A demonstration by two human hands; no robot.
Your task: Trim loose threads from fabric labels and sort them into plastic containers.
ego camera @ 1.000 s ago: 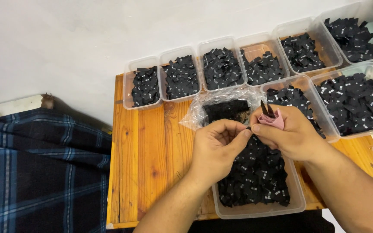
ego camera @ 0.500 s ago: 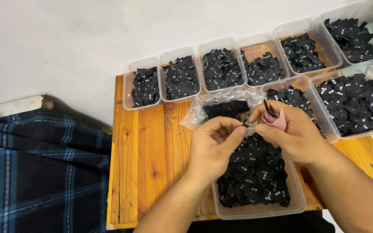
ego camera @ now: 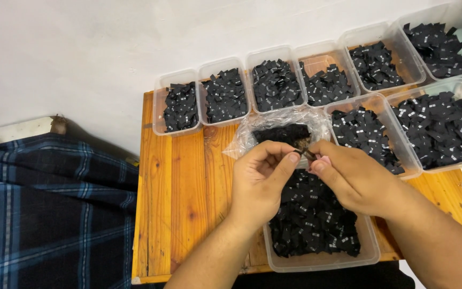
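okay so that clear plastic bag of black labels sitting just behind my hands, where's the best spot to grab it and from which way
Probably the crumpled clear edge on the left of the plastic bag, coming from the bare wooden table side. That film sticks out loose and free of the black labels, while tubs crowd the back and right, and the left hand and right hand block the front.

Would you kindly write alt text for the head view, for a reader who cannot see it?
Left hand and right hand pinch a small dark piece above a clear tub of black labels. Eight similar tubs and a plastic bag sit on the wooden table.
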